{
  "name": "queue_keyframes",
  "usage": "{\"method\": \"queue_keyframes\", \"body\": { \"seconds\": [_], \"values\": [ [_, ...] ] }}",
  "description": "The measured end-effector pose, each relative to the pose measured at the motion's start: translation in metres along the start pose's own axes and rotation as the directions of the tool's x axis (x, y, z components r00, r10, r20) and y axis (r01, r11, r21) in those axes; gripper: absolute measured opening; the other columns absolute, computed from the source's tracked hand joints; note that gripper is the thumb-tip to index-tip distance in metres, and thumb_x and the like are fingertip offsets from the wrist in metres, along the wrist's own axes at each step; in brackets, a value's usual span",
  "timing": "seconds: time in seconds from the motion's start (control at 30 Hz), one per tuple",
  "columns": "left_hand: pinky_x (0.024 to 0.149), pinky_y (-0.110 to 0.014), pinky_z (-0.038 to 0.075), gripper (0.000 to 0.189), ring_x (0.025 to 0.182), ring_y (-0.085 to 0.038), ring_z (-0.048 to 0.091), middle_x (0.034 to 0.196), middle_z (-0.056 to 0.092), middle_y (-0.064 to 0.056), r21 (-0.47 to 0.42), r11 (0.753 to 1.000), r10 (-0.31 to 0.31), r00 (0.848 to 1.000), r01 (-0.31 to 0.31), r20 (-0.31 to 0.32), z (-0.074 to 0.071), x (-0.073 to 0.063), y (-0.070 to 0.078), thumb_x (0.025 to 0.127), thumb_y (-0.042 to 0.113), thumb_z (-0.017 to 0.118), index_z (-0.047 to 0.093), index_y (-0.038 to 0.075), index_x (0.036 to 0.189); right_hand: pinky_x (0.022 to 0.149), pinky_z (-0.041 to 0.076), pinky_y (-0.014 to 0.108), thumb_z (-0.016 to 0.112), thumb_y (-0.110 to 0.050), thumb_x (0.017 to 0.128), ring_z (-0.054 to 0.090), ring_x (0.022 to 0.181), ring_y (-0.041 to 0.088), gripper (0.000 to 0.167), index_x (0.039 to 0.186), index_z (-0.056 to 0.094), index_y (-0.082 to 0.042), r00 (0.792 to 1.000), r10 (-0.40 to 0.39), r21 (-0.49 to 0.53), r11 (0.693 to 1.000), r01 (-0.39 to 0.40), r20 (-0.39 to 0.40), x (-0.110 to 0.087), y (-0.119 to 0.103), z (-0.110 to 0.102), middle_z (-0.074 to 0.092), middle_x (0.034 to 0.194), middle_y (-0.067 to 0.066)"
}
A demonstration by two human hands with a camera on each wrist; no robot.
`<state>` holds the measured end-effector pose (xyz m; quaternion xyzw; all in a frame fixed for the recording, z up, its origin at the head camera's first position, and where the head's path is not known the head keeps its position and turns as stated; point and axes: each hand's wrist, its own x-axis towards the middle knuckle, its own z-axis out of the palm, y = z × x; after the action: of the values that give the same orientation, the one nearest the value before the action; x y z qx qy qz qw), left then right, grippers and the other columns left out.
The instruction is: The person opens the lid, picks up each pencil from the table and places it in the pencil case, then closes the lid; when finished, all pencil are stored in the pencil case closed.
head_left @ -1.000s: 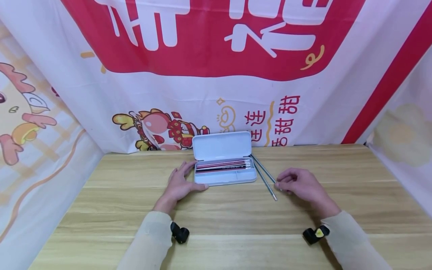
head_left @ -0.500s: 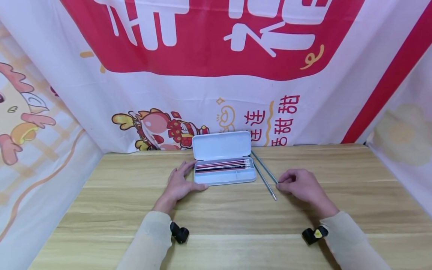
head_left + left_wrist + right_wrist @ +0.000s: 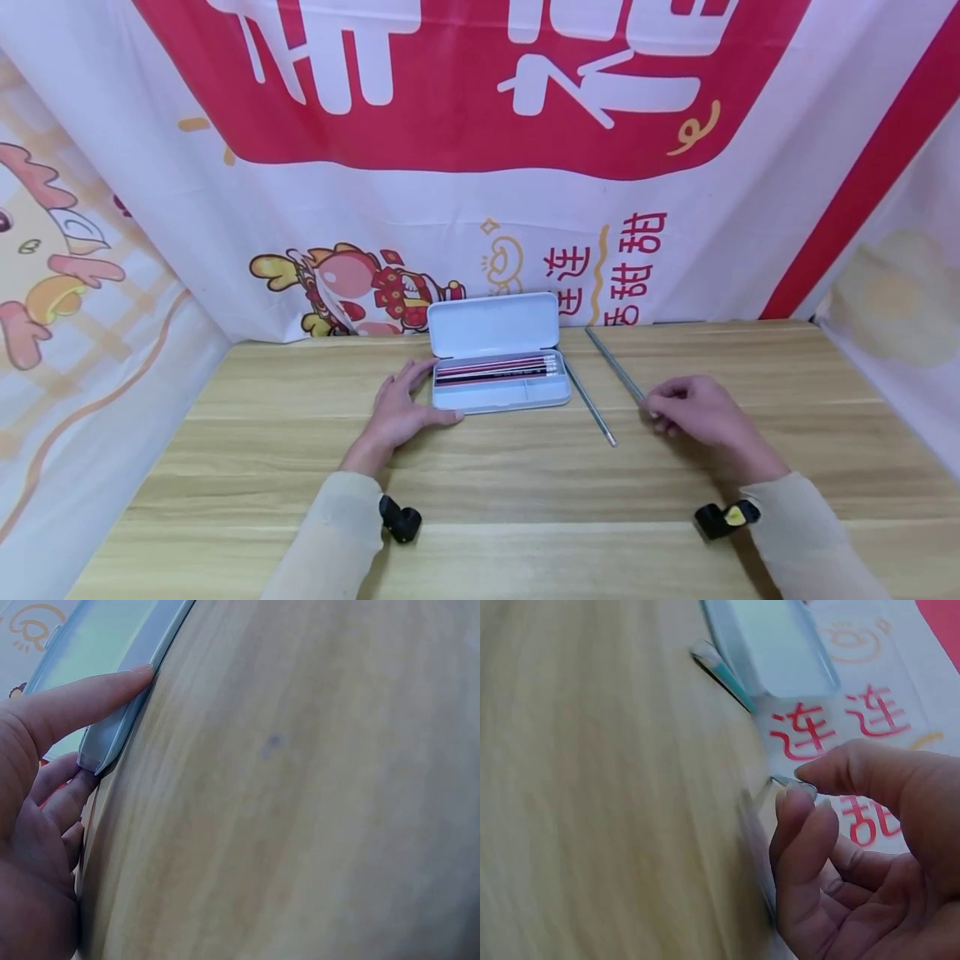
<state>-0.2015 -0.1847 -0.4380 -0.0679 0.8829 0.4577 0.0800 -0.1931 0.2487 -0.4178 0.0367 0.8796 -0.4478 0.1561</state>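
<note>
A light-blue pencil case (image 3: pixel 551 392) lies with its lid raised, several pencils (image 3: pixel 491 368) side by side in its long compartment. My left hand (image 3: pixel 397 411) holds the case's left end, thumb along the front edge and fingers by the left side; the left wrist view shows the thumb (image 3: pixel 90 701) on the rim. My right hand (image 3: pixel 693 410) pinches a green-grey pencil (image 3: pixel 617 364) near its closer end, right of the case. That pencil slants away toward the back of the table. A second green pencil (image 3: pixel 591 407) lies slanted between the case and the right hand.
Behind the wood-grain table (image 3: pixel 525 500) hangs a white and red printed cloth (image 3: pixel 465 200), close behind the case's lid. More printed cloth (image 3: pixel 82 292) stands at the left side. Each wrist wears a small black camera.
My right hand has taken the farther green pencil between finger and thumb and drawn it rightward, away from the case and the other pencil. My left hand stays at the case.
</note>
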Motion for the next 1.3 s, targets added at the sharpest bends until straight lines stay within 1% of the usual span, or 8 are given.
{"method": "queue_keyframes", "body": {
  "seconds": [0.13,0.3,0.47,0.57,0.8,0.97,1.1,1.3],
  "values": [
    [0.138,-0.063,-0.004,0.097,0.171,-0.032,0.001,0.178,0.033,-0.003,0.002,1.000,0.012,1.000,-0.012,0.000,0.000,-0.001,0.000,0.078,0.036,0.097,0.047,0.032,0.161,0.075,0.065,0.027,0.065,-0.025,0.107,0.068,0.088,0.017,0.044,0.135,0.065,0.008,1.000,0.014,0.131,0.991,-0.016,0.017,0.000,0.007,-0.013,0.075,0.105,0.011],
    [0.138,-0.061,-0.006,0.097,0.171,-0.031,0.002,0.177,0.036,-0.003,-0.002,1.000,0.024,1.000,-0.024,-0.002,-0.001,-0.001,-0.001,0.078,0.034,0.097,0.047,0.030,0.162,0.080,0.066,0.027,0.059,-0.025,0.111,0.069,0.090,0.012,0.046,0.141,0.059,0.010,1.000,-0.019,0.221,0.975,0.013,0.023,-0.003,0.007,-0.024,0.075,0.109,0.007],
    [0.138,-0.061,-0.006,0.098,0.171,-0.031,0.002,0.177,0.035,-0.002,-0.007,1.000,0.022,1.000,-0.022,-0.003,-0.002,0.000,-0.002,0.078,0.034,0.097,0.047,0.031,0.162,0.084,0.068,0.028,0.062,-0.026,0.111,0.071,0.090,0.010,0.048,0.142,0.058,0.011,0.998,-0.063,0.267,0.962,0.065,-0.017,-0.008,0.000,-0.031,0.076,0.106,0.001],
    [0.138,-0.060,-0.006,0.098,0.171,-0.031,0.002,0.177,0.035,-0.003,-0.004,1.000,0.025,1.000,-0.025,-0.002,-0.002,0.000,-0.002,0.078,0.034,0.097,0.047,0.030,0.162,0.087,0.068,0.029,0.065,-0.028,0.109,0.072,0.091,0.011,0.051,0.144,0.058,0.008,0.998,-0.055,0.268,0.961,0.063,-0.039,-0.011,-0.005,-0.032,0.077,0.106,-0.001],
    [0.138,-0.060,-0.006,0.097,0.171,-0.031,0.002,0.176,0.037,-0.004,-0.003,1.000,0.027,1.000,-0.027,-0.006,-0.002,0.000,-0.004,0.078,0.035,0.097,0.047,0.030,0.162,0.092,0.067,0.030,0.067,-0.041,0.107,0.072,0.100,0.018,0.056,0.145,0.061,-0.002,0.999,-0.024,0.179,0.983,0.029,-0.029,-0.011,-0.022,-0.019,0.075,0.125,0.013],
    [0.138,-0.061,-0.006,0.099,0.171,-0.030,0.002,0.175,0.039,-0.005,-0.012,1.000,0.015,1.000,-0.015,-0.009,-0.002,-0.002,-0.004,0.078,0.035,0.097,0.046,0.030,0.162,0.091,0.065,0.033,0.069,-0.042,0.106,0.071,0.106,0.025,0.049,0.138,0.069,-0.005,0.994,-0.109,0.073,0.991,0.110,-0.023,-0.002,-0.044,0.000,0.075,0.125,0.017],
    [0.139,-0.059,-0.006,0.098,0.171,-0.030,0.003,0.174,0.040,-0.006,-0.009,1.000,0.023,1.000,-0.023,-0.008,-0.001,-0.002,-0.003,0.079,0.035,0.097,0.046,0.030,0.162,0.093,0.063,0.040,0.071,-0.037,0.105,0.071,0.109,0.030,0.038,0.133,0.072,-0.009,0.987,-0.158,0.018,0.987,0.159,-0.026,0.010,-0.066,0.013,0.076,0.123,0.016],
    [0.138,-0.062,-0.005,0.096,0.171,-0.031,0.001,0.175,0.039,-0.003,-0.006,1.000,0.016,1.000,-0.016,-0.004,0.000,-0.001,0.000,0.080,0.035,0.096,0.046,0.032,0.162,0.085,0.058,0.036,0.071,-0.026,0.105,0.068,0.105,0.031,0.025,0.124,0.078,-0.011,0.970,-0.239,-0.090,0.968,0.234,-0.044,0.033,-0.087,0.032,0.077,0.116,0.014]
  ]
}}
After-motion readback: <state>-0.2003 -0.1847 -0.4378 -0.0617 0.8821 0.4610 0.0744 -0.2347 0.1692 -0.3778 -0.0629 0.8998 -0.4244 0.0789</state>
